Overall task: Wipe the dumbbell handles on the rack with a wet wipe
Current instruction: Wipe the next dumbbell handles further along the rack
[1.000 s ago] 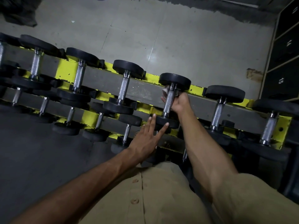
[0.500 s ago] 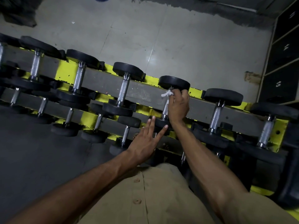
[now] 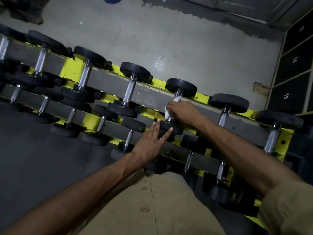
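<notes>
Yellow-painted steel shows through chipped patches on the two-tier rack (image 3: 72,70), which runs slantwise from far left to near right under rows of black-headed dumbbells with chrome handles.

On the upper tier, right of the middle, lies the dumbbell (image 3: 181,87) that is being cleaned, its far head against the rack's back rail and its near head towards the person. The right hand (image 3: 183,111) comes in from the right, and its grip is closed: the fingers curl round the handle (image 3: 169,119) with the white wet wipe (image 3: 177,99) bunched between palm and metal. Crumpled ends of the wipe stick out above and below the fist, and only short bits of bare chrome show at each end of the handle.

The left hand (image 3: 150,145) has no grip on anything. Its fingers are straight and spread, and the fingertips (image 3: 171,129) press on the near head of the same dumbbell.

Neighbouring dumbbells (image 3: 129,89) sit just beside it on either side, apart from both hands, and smaller ones fill the lower tier (image 3: 128,138).

Beyond the rack lies a pale tiled floor (image 3: 152,39); nearer, on the left, the floor is dark (image 3: 33,158). Black lockers (image 3: 294,65) numbered 14 and 15 stand at the far right. A khaki buttoned shirt (image 3: 152,209) fills the near edge.
</notes>
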A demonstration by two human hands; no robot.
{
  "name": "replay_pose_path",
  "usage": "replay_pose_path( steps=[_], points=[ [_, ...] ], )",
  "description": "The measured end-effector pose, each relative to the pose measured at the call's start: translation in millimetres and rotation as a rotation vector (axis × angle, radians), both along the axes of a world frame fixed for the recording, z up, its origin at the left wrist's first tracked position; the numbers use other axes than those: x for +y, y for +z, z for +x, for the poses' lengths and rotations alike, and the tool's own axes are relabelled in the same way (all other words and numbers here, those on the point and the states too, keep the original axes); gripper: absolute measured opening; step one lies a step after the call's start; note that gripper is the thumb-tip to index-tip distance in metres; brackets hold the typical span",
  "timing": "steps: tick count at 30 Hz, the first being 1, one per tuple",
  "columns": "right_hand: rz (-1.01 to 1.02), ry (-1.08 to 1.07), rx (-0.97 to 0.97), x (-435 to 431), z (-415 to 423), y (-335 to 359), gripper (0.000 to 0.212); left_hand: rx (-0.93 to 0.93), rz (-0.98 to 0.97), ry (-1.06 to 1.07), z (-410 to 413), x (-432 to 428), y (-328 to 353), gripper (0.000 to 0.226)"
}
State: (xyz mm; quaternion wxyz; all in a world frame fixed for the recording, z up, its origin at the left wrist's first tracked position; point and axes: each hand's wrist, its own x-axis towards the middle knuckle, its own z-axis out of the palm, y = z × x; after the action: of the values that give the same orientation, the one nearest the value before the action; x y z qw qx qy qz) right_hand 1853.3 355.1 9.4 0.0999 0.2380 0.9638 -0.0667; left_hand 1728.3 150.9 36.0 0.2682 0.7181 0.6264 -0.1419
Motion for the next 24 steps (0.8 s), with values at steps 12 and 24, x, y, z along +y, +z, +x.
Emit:
replay_pose_path(
  steps=[12, 24],
  points=[
    [-0.281, 0.151, -0.344, -2.9, -30.5, 28.9, 0.019, -0.002, 0.001, 0.095, 15.6, -4.9, -1.9, 0.107],
    [-0.350, -0.052, -0.246, -9.6, -33.3, 12.9, 0.012, -0.012, 0.000, 0.094, 14.7, -5.3, -4.8, 0.113]
  ],
)
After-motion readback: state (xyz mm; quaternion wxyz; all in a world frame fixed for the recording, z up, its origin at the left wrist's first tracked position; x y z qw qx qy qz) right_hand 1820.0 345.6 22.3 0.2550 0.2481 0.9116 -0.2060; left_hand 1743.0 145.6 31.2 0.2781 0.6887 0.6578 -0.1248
